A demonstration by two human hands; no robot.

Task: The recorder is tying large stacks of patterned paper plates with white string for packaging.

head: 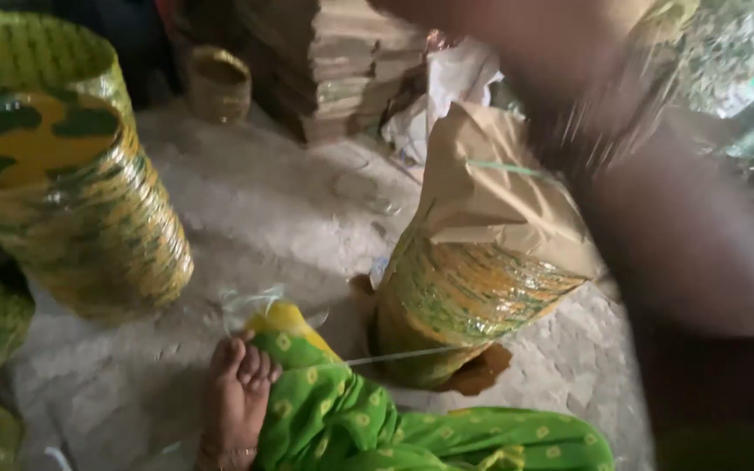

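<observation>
At the bottom of the frame, my foot [236, 397] rests on the rough concrete floor [272, 209], with the toes pointing up in the picture. Just beside it, to the right, lies the green cloth with yellow dots [368, 423] that covers my leg. A thin pale string [403, 355] runs from this cloth to the right, toward the bundle in the middle.

This bundle [464, 296] is a stack of green and yellow printed discs in clear plastic. It leans to the right, and a sheet of brown paper [499, 192] is folded over its upper part. A thin green thread crosses the paper near the top.

On the right side of the frame, a big blurred dark shape [682, 235] goes from the top centre down to the lower right. I think it is my arm, very near to the camera. I cannot tell which arm it is, and I cannot tell if the hand is spread or pressed together, because no fingers are visible.

At the left stands a larger wrapped stack [71, 201] of the same green and yellow pattern, with another one behind it at the upper left. Far at the top centre there is a pile of flat brown sheets [342, 61], a small round basket [218, 83] to the left of it, and crumpled white plastic [447, 87] to the right.
</observation>
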